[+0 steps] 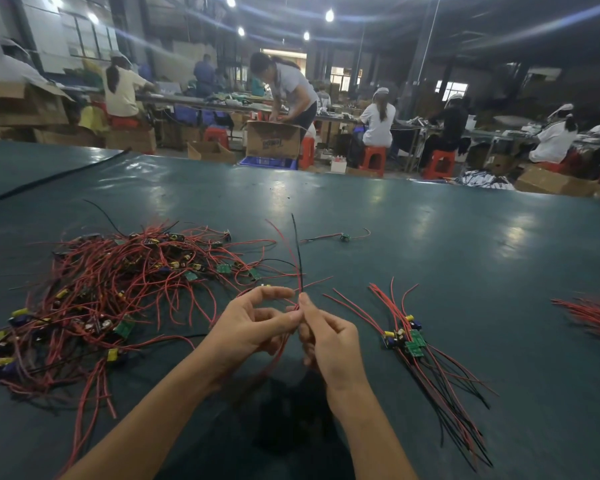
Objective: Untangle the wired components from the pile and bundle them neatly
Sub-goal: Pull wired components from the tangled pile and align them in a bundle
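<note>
A tangled pile of wired components [118, 289], red and black wires with small green boards and yellow-blue parts, lies on the left of the dark green table [430, 237]. My left hand [257, 323] and my right hand [326, 341] meet above the table's near middle. Both pinch the red and black wires of one wired component [297, 258], whose wire ends stick up and trail down between the hands. Its board is hidden behind my fingers. A straightened bundle of components [416, 341] lies to the right of my right hand.
One single wired component [343, 236] lies alone farther back. More red wires [589, 313] reach in from the right edge. A black cable [49, 178] crosses the table's far left. Beyond the table, seated workers, cardboard boxes and red stools fill the workshop.
</note>
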The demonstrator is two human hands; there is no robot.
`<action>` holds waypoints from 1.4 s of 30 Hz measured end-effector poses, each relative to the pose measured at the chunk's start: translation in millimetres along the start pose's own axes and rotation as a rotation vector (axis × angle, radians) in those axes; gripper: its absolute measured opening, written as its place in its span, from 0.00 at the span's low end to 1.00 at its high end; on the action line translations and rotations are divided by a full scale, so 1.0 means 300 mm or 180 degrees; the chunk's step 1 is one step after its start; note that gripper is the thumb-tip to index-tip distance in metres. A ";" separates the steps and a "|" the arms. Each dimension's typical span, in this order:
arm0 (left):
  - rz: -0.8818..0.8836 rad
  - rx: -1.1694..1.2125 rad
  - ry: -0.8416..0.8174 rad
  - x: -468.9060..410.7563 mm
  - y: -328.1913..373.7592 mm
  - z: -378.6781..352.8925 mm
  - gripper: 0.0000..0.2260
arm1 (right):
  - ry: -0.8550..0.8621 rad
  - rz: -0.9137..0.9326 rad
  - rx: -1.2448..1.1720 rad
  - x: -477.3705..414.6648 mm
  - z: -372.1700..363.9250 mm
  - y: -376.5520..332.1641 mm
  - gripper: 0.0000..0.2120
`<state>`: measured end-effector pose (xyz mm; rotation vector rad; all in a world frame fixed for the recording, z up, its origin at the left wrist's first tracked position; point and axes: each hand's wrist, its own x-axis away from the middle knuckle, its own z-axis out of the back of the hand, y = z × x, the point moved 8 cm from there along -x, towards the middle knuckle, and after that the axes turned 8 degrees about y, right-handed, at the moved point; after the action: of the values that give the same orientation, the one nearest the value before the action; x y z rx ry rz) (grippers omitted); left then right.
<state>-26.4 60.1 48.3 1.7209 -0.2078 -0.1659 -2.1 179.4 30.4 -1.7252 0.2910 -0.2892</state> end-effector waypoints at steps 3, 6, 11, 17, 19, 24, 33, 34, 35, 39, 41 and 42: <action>0.0006 -0.0149 0.0049 -0.007 -0.002 0.018 0.24 | -0.0064 0.0085 -0.0010 0.005 -0.004 -0.009 0.14; -0.0050 -0.0411 0.0000 -0.005 0.002 0.028 0.28 | -0.0061 -0.0005 -0.0065 0.004 0.000 -0.005 0.11; -0.1343 -0.1531 0.0778 0.015 0.093 0.057 0.18 | 0.0636 0.0005 -0.0263 -0.013 0.055 0.002 0.14; -0.2456 -0.2223 0.0339 0.085 0.111 -0.067 0.23 | 0.1132 0.0051 -0.0778 -0.023 0.109 -0.006 0.09; -0.1383 -0.1820 -0.0017 0.054 0.020 -0.091 0.30 | 0.1060 0.0053 -0.0698 -0.013 0.094 -0.007 0.10; -0.0404 -0.0783 0.0234 0.028 -0.057 -0.061 0.25 | 0.0823 0.0164 -0.0717 0.019 0.032 -0.010 0.11; -0.0786 -0.0281 0.0633 0.018 -0.026 -0.012 0.15 | 0.0611 0.0044 -0.0649 0.055 -0.026 0.011 0.12; -0.0823 -0.0293 0.0654 0.017 -0.023 -0.006 0.15 | 0.0615 0.0017 -0.0602 0.056 -0.025 0.016 0.11; -0.0849 -0.0294 0.0673 0.015 -0.022 -0.001 0.16 | 0.0623 -0.0019 -0.0562 0.055 -0.024 0.021 0.11; -0.0904 -0.0212 0.0690 0.010 -0.024 -0.001 0.17 | 0.0698 -0.0268 -0.0702 0.049 -0.017 0.039 0.11; -0.0947 -0.0243 0.0722 0.009 -0.028 0.002 0.17 | 0.0740 -0.0443 -0.0894 0.043 -0.015 0.050 0.12; -0.0954 -0.0294 0.0740 0.009 -0.029 0.003 0.16 | 0.0784 -0.0521 -0.0921 0.039 -0.010 0.056 0.13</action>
<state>-23.7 59.8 39.5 1.6565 0.2274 -0.1901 7.4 169.7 14.7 -2.0052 0.3861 -0.6061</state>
